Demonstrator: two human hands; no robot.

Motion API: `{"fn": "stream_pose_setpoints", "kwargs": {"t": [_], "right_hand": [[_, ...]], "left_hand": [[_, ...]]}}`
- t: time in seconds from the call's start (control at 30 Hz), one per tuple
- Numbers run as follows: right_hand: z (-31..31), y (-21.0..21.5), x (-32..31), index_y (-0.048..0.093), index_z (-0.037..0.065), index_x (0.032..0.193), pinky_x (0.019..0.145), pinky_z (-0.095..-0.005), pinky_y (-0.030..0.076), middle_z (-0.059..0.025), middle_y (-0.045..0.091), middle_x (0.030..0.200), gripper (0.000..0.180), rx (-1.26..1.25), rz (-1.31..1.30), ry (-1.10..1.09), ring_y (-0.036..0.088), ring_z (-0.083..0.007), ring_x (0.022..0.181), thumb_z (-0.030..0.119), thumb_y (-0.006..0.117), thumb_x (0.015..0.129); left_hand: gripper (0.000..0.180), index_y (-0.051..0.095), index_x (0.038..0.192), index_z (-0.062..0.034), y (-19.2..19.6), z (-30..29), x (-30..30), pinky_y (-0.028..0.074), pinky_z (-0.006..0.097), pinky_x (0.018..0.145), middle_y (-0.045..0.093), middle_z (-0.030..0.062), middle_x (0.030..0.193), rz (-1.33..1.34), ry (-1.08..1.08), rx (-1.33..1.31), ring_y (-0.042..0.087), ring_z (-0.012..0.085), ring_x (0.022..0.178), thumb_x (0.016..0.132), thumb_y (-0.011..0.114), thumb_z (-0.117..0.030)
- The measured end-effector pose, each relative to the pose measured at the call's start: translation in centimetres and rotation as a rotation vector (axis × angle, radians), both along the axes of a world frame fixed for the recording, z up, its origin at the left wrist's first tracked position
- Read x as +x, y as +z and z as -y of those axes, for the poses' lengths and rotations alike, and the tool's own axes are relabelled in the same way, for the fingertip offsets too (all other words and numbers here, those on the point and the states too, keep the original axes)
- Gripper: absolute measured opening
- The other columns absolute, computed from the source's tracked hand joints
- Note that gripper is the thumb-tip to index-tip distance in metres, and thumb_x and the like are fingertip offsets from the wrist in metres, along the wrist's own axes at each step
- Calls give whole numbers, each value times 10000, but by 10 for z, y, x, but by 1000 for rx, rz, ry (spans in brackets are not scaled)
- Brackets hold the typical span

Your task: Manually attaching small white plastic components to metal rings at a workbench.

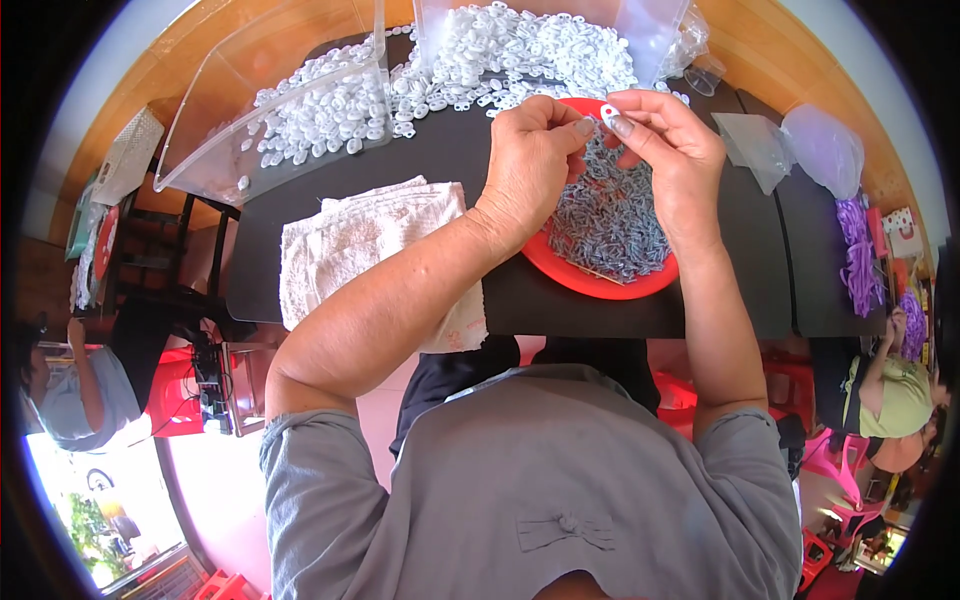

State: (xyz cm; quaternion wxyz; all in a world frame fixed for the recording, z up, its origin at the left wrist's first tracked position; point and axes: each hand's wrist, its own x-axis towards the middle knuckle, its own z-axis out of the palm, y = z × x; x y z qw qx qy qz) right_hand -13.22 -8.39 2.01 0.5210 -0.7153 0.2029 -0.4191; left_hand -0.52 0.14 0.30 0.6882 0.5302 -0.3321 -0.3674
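Note:
Above the red plate (585, 282) my two hands are close together. My right hand (685, 150) pinches a small white oval plastic piece (608, 113) with a hole in it, between thumb and fingers. Beside it my left hand (530, 150) has its thumb and fingers pressed together; whatever they hold is too small to make out. A heap of small grey screws (615, 225) fills the plate under my hands. Beyond it, many more white oval pieces (530, 45) spill out onto the black table (440, 150).
A clear plastic bin (215, 150) with more white pieces lies at the far left. A folded cloth (365, 235) is under my left forearm. Clear bags (825, 145) and purple strips (858, 255) lie at right. Other people sit at left (75, 395) and right (895, 400).

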Motion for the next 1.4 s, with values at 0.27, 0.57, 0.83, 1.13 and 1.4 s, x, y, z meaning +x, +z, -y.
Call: {"fn": "stream_pose_setpoints", "kwargs": {"t": [0.27, 0.57, 0.83, 1.13, 1.4], "right_hand": [[2, 0, -1, 659, 2, 1062, 612, -220, 465, -54, 678, 910, 190, -19, 32, 12, 637, -115, 791, 3, 608, 879], [0, 2, -1, 659, 3, 1058, 612, -222, 464, -60, 678, 919, 188, 4, 15, 23, 640, -125, 789, 7, 608, 878], [6, 1, -2, 651, 1, 1073, 613, -225, 460, -65, 675, 915, 199, 122, 41, 114, 641, -137, 783, 12, 597, 882], [-3, -2, 1, 659, -3, 1053, 621, -225, 466, -58, 678, 909, 180, 13, -1, 79, 638, -121, 783, -1, 602, 882], [-4, 3, 1, 664, -11, 1040, 647, -224, 471, -49, 671, 903, 162, 45, -11, 92, 628, -114, 800, 26, 603, 895]], "left_hand": [[119, 624, 862, 22, 1, -1, -1, 465, 246, 552, 601, 47, 705, 23, -7, -14, 569, 113, 612, 883, 629, -95], [134, 588, 826, 37, 1, 0, -1, 423, 240, 481, 568, 34, 643, 15, 13, -57, 525, 89, 548, 863, 634, -83], [135, 595, 811, 41, 2, -1, -1, 419, 245, 473, 569, 38, 630, 13, 28, -72, 523, 90, 536, 846, 642, -81], [121, 606, 824, 41, 1, -3, 0, 438, 245, 503, 583, 45, 661, 67, 29, -65, 546, 101, 572, 852, 637, -73], [129, 596, 820, 42, 2, -2, 0, 421, 247, 482, 567, 35, 635, -6, 18, -78, 526, 96, 548, 856, 641, -74]]}}
